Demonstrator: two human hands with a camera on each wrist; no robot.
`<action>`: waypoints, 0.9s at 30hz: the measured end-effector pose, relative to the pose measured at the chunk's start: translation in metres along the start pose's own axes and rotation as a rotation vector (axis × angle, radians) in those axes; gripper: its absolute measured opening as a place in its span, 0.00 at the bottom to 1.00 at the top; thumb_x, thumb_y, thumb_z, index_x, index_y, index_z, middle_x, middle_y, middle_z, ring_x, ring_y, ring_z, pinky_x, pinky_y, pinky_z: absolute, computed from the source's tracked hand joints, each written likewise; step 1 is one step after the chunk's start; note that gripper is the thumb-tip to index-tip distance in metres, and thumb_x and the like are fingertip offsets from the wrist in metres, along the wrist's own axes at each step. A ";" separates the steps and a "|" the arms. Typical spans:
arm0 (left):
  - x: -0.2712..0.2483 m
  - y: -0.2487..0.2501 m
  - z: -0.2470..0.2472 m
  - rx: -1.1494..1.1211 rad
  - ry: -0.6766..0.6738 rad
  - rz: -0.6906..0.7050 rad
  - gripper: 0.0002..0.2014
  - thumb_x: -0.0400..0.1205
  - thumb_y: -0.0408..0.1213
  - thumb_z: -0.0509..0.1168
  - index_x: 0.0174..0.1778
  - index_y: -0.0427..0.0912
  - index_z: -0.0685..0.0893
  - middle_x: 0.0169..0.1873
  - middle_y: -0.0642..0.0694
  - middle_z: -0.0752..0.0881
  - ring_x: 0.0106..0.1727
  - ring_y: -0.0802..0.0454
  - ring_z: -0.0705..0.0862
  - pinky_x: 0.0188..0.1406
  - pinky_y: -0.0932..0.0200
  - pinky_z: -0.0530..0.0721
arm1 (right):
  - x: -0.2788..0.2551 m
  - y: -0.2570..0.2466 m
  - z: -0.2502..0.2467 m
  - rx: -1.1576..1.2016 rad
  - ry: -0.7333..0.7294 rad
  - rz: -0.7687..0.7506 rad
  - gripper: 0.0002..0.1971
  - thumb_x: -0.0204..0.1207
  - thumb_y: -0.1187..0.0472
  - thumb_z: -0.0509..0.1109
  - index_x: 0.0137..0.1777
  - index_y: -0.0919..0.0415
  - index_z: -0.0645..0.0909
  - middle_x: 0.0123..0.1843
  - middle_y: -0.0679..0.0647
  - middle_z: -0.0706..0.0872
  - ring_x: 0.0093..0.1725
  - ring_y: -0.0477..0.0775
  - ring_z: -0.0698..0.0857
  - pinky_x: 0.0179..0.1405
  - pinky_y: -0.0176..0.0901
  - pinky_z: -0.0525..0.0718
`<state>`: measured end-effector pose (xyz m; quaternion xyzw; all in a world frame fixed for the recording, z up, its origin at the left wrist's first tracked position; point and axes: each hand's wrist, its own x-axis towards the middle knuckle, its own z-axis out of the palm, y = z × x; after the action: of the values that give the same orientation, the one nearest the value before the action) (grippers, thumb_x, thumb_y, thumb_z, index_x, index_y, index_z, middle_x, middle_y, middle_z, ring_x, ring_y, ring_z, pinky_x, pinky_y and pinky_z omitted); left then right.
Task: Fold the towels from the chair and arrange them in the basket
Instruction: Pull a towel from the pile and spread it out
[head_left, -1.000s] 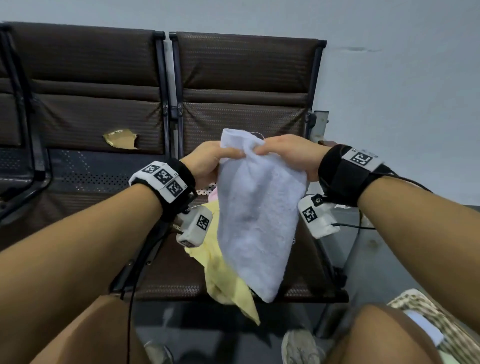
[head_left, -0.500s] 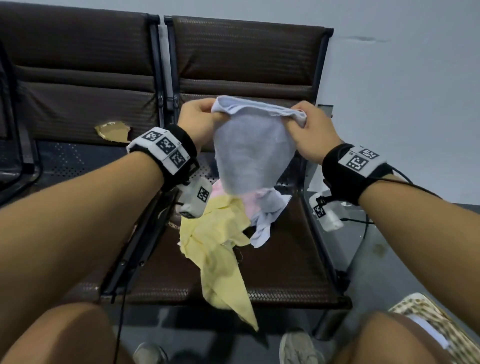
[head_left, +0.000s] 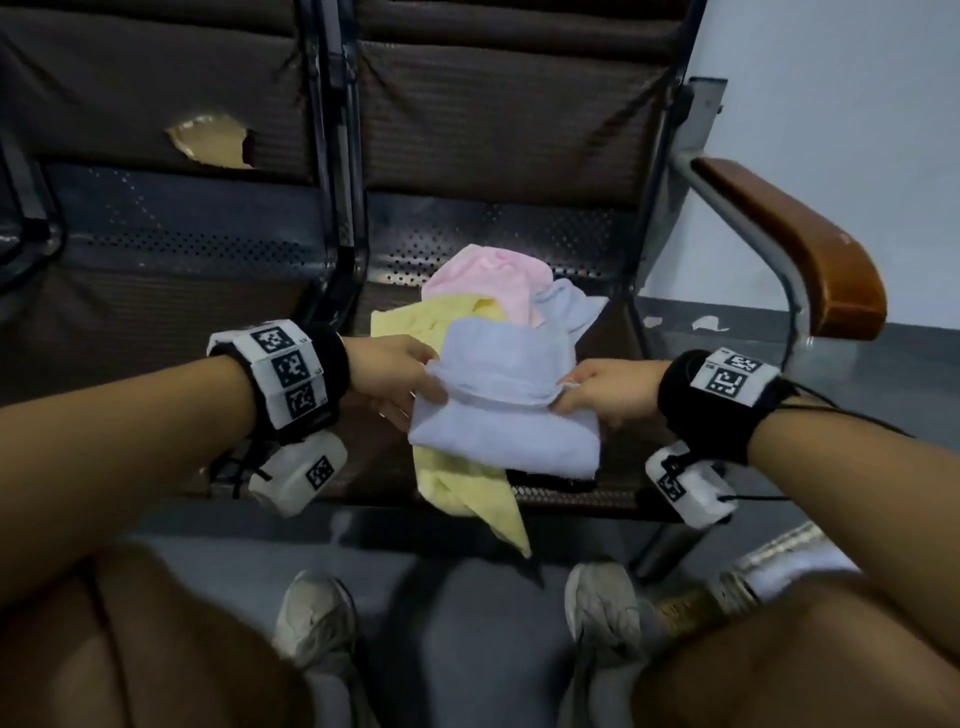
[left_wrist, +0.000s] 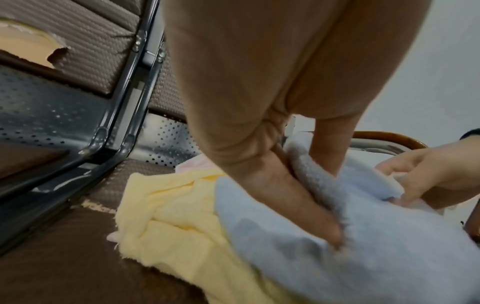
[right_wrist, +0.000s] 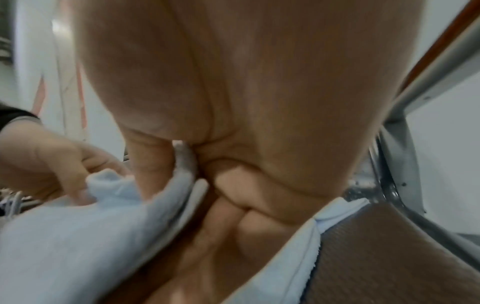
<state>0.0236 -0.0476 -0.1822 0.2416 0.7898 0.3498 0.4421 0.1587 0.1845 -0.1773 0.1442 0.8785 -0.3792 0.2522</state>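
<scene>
Both hands, left hand (head_left: 397, 375) and right hand (head_left: 602, 388), pinch the soft pale blue towel (head_left: 511, 415) over the brown chair seat (head_left: 311, 467); line up the edges, then press flat

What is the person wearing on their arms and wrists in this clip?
Both forearms are bare, with no sleeves. Each wrist carries a black band topped with white blocks printed with black square tags. A white camera box with its own tag hangs under each wrist, and thin black cables run back from them. No gloves or rings are visible.
</scene>
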 end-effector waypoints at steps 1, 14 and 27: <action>0.000 -0.001 0.000 0.006 -0.035 -0.034 0.09 0.83 0.27 0.66 0.58 0.35 0.85 0.49 0.37 0.90 0.46 0.43 0.90 0.43 0.51 0.90 | 0.000 0.002 0.002 0.024 -0.033 0.048 0.05 0.77 0.65 0.69 0.44 0.67 0.83 0.38 0.66 0.80 0.32 0.58 0.79 0.25 0.41 0.72; 0.083 0.005 -0.005 -0.142 0.508 0.008 0.10 0.75 0.24 0.64 0.45 0.42 0.84 0.43 0.39 0.88 0.47 0.40 0.89 0.43 0.45 0.92 | 0.078 0.012 -0.023 0.074 0.578 0.091 0.13 0.77 0.62 0.66 0.30 0.57 0.74 0.37 0.57 0.81 0.41 0.57 0.80 0.38 0.44 0.76; 0.075 -0.039 0.021 0.382 0.240 0.141 0.32 0.69 0.48 0.81 0.70 0.53 0.81 0.65 0.50 0.83 0.65 0.50 0.82 0.70 0.52 0.79 | 0.058 0.035 0.014 -0.460 0.209 -0.169 0.34 0.68 0.36 0.77 0.72 0.53 0.81 0.69 0.49 0.85 0.68 0.52 0.82 0.71 0.45 0.77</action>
<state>0.0018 -0.0137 -0.2600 0.3319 0.8698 0.2503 0.2656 0.1304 0.2014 -0.2381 0.0473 0.9719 -0.1722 0.1537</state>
